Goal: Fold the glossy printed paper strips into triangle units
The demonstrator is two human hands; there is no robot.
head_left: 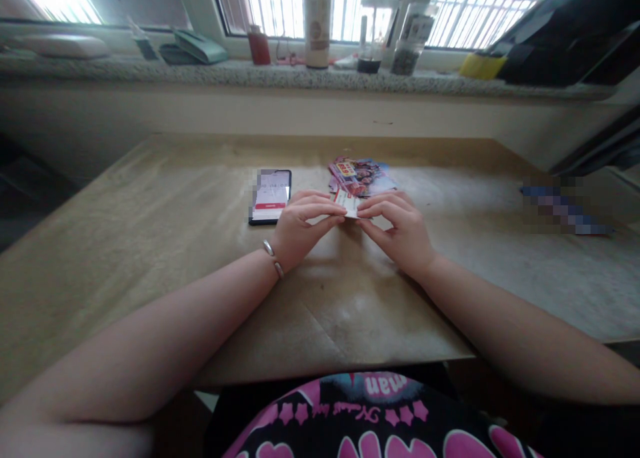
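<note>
My left hand (305, 226) and my right hand (400, 235) meet near the middle of the table, and their fingertips pinch a small folded white-and-red paper card (349, 204) from both sides. Just behind the hands lies a small pile of colourful printed cards or leaflets (361, 177). A black smartphone (270, 197) lies to the left of my left hand, its screen lit and partly blurred. A metal bangle (273, 259) circles my left wrist.
The table (150, 245) is covered in creased brown paper. A blurred blue object (565, 208) lies at the right. Beyond the far edge, a granite windowsill (210, 71) holds a tall bottle (317, 18), jars and other small items.
</note>
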